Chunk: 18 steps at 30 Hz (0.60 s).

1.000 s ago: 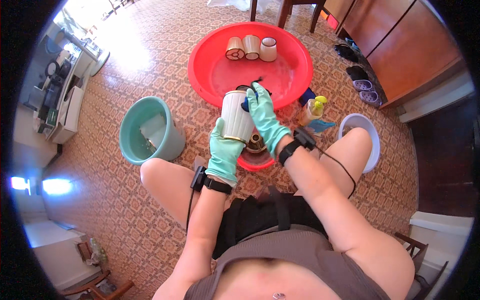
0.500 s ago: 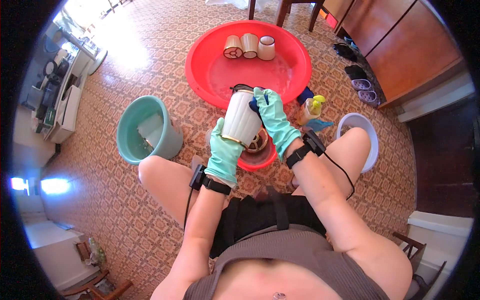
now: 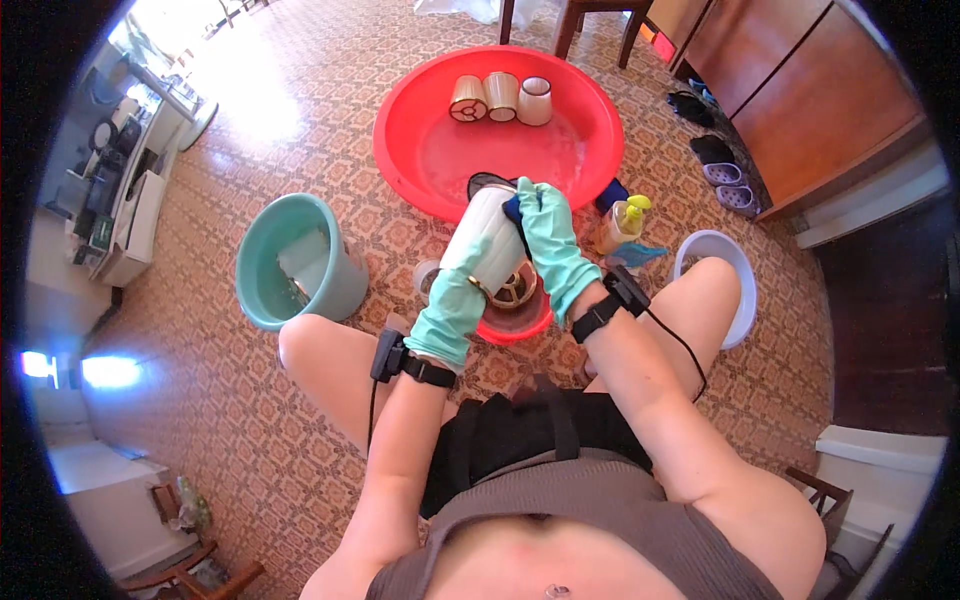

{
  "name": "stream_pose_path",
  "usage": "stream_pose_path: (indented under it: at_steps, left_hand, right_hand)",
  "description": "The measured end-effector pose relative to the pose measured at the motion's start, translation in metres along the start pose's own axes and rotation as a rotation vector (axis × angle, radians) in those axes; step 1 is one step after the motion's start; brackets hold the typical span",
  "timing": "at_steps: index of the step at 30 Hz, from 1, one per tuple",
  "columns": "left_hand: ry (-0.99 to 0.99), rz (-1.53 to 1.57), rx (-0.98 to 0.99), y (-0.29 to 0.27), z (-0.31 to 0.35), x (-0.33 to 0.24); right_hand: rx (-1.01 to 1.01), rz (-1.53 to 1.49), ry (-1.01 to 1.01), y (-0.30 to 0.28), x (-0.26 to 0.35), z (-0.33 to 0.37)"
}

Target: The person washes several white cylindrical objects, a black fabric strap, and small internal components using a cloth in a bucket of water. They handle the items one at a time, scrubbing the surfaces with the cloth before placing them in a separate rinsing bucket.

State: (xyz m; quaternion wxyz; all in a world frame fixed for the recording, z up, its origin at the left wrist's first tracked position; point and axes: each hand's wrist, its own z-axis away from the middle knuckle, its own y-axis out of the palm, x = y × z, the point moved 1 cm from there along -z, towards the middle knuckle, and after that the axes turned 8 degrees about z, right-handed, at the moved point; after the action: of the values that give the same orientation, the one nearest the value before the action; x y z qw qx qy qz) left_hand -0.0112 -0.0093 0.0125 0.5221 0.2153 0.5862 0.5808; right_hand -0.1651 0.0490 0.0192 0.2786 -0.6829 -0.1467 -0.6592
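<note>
My left hand (image 3: 452, 302), in a mint-green rubber glove, grips a white ribbed lampshade (image 3: 487, 232) by its gold-trimmed lower end. The shade is tilted above a small red basin (image 3: 517, 330). In the same kind of glove, my right hand (image 3: 550, 232) has its fingers closed on a dark blue cloth (image 3: 514, 209), pressed against the shade's far right edge. Most of that cloth is hidden by the fingers. Below the held shade, another lampshade with a round frame (image 3: 518, 290) sits in the small basin, partly covered.
Three small lampshades (image 3: 501, 97) lie in a large red basin (image 3: 392, 165) ahead. On the left stands a teal bucket (image 3: 348, 280). To the right are a yellow-topped pump bottle (image 3: 622, 222), a blue cloth (image 3: 640, 252) and a pale lavender basin (image 3: 745, 290). A chair (image 3: 570, 30) stands behind.
My left hand has slid up over the near side of the lampshade, fingers now spread across it. The shade leans slightly more. My right hand has shifted a little to the right with the cloth.
</note>
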Motion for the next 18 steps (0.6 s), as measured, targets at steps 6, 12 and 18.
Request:
stream_pose_path:
  at_steps: [6, 12, 18]
  left_hand:
    - [-0.063, 0.173, 0.173, -0.011, 0.006, -0.008]
    - [-0.078, 0.069, -0.027, 0.008, 0.018, -0.003]
    - [-0.106, 0.14, 0.037, -0.003, 0.016, -0.013]
  right_hand:
    - [-0.121, 0.46, -0.496, 0.006, 0.021, 0.048]
    - [0.027, -0.211, -0.093, -0.008, 0.011, 0.018]
    - [-0.236, 0.416, -0.453, 0.006, 0.016, 0.035]
